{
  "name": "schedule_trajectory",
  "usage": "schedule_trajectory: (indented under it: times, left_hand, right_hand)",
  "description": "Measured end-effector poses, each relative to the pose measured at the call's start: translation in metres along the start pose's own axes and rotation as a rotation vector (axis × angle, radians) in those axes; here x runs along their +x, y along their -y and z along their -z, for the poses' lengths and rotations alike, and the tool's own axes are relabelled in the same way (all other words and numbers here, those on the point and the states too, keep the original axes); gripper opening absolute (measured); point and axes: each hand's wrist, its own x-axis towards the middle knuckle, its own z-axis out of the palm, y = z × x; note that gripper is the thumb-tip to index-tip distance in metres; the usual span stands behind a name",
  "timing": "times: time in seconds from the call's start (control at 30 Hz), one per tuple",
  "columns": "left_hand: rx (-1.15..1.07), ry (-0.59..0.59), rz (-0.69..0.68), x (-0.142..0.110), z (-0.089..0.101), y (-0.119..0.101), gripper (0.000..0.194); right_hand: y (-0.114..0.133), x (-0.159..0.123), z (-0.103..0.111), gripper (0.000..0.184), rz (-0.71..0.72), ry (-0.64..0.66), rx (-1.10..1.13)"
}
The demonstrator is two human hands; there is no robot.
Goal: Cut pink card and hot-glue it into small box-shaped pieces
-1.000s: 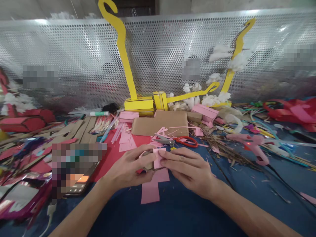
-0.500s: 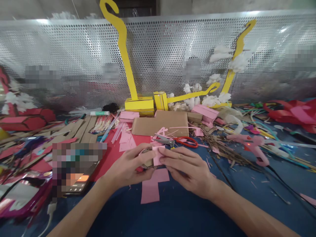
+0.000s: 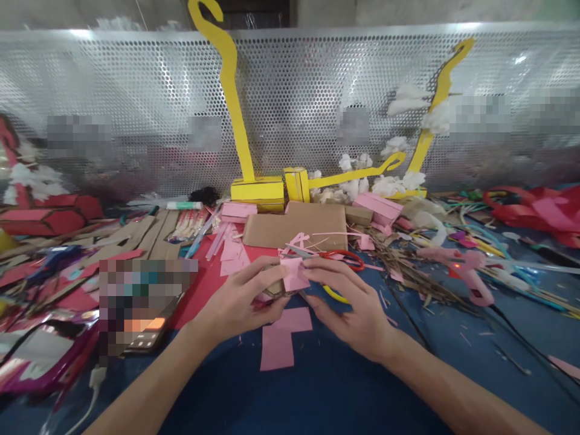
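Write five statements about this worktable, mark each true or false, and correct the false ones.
1. The left hand holds a small cardboard piece. True.
2. The glue gun lies to the left of both hands. False: the pink glue gun lies to their right.
3. Pink paper lies on the blue surface. True.
4. The tallest hooked shape is red. False: the tallest hooked shape is yellow.
5. The right hand has its thumb and index finger apart. True.

Nothing legible — no labels, brands or numbers (phone screen (image 3: 154, 324) mostly pixelated)
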Motion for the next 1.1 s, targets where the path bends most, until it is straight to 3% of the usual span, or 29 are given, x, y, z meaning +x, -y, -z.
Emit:
schedule_trajectory:
  times: [0.27,0.43,0.53,0.67,0.73,0.8,0.87,0.97,1.1]
  left_hand:
    - [0.026,0.05,-0.064,-0.001,-0.002,0.001,0.046]
    - [-0.027,-0.032,0.205,0.001,-0.001,0.0,0.058]
    - [-0.02,-0.166,0.333,0.003,0.0,0.005,0.065]
    - [-0.008,-0.293,0.363,0.004,0.0,0.016,0.066]
    - [-0.006,-0.31,0.369,0.005,-0.001,0.019,0.065]
    - [0.011,-0.309,0.381,0.006,-0.001,0.019,0.063]
    - [0.035,-0.31,0.399,0.008,0.001,0.018,0.06]
    - [0.053,-0.311,0.45,0.01,0.004,0.016,0.059]
    - [0.101,-0.303,0.486,0.012,0.006,0.017,0.058]
  right_hand:
    - [0.004,0.005,0.001,0.025,0.013,-0.093,-0.013]
    - [-0.008,0.01,0.007,0.017,-0.309,-0.248,-0.111]
    - [-0.026,0.012,0.013,0.022,-0.408,-0.227,-0.214]
    - [-0.031,0.011,0.01,0.026,-0.278,-0.117,-0.297]
    - [-0.02,0.009,0.003,0.025,-0.217,0.09,-0.205]
    - [-0.006,0.007,-0.005,0.019,-0.189,0.398,-0.127]
    - [0.003,0.004,-0.01,0.027,-0.217,0.573,-0.176]
    - [0.006,0.001,-0.011,0.034,-0.313,0.627,-0.276]
    - [0.003,0.0,-0.008,0.015,-0.424,0.662,-0.238]
